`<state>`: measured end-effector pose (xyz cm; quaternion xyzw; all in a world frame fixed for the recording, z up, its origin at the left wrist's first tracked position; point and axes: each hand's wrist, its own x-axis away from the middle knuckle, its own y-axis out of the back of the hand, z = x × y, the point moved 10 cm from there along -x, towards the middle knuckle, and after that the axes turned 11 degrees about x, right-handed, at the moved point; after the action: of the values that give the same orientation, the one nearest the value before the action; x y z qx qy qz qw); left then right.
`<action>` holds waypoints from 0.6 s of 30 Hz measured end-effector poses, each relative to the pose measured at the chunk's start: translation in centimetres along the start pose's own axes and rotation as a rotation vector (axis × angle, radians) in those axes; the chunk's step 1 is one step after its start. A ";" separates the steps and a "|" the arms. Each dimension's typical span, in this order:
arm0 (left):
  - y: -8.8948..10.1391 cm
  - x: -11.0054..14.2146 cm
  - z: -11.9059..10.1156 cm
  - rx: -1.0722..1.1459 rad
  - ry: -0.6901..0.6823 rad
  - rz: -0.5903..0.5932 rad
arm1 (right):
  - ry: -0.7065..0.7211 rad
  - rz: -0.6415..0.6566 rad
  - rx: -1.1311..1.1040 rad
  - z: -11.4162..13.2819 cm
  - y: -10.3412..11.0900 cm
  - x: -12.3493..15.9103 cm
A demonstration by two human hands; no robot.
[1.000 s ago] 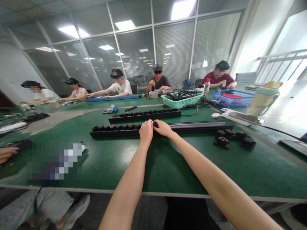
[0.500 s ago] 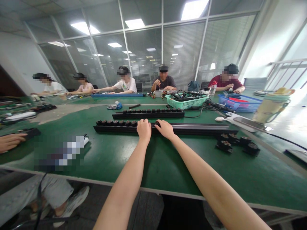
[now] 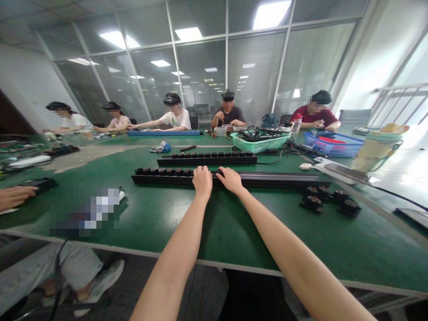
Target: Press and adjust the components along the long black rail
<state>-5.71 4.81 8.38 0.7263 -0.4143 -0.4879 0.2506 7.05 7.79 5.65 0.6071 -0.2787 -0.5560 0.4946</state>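
Note:
A long black power strip housing (image 3: 284, 180) lies across the table in front of me, with a row of black socket modules (image 3: 162, 171) in its left part. My left hand (image 3: 202, 181) is closed over the housing at the right end of that row; its fingertips are partly hidden. Just to its right, my right hand (image 3: 230, 179) pinches a small black socket module (image 3: 220, 172) at the channel. Whether that module is seated cannot be seen. Several loose socket modules (image 3: 312, 203) rest on the table near the housing's right end.
Behind is a second black strip (image 3: 207, 161) full of modules. A green basket (image 3: 261, 143) of cables, a blue basket (image 3: 334, 145) and a bottle (image 3: 376, 149) stand farther back. At left are a co-worker's hand (image 3: 16, 198) and a blurred-out object (image 3: 96, 211). Several people sit opposite.
Both hands keep almost the same place on the housing; my left hand has shifted very slightly right. The co-worker's hand at left has moved a little.

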 end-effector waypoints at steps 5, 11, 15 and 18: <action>-0.2 0.0 0.1 0.021 -0.005 -0.007 | 0.019 0.001 -0.001 0.1 0.1 0.0; 0.0 -0.1 0.0 0.001 -0.018 -0.015 | 0.000 0.015 -0.035 -0.3 -0.2 -0.2; 0.0 0.0 -0.1 -0.024 -0.029 -0.002 | -0.027 0.028 -0.113 -0.7 -0.6 -0.6; -0.1 0.2 -0.1 -0.027 -0.019 -0.001 | -0.028 0.019 -0.132 -0.8 -0.6 -0.6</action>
<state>-5.55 4.68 8.27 0.7182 -0.4099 -0.5005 0.2561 7.52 8.73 5.25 0.5627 -0.2538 -0.5769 0.5348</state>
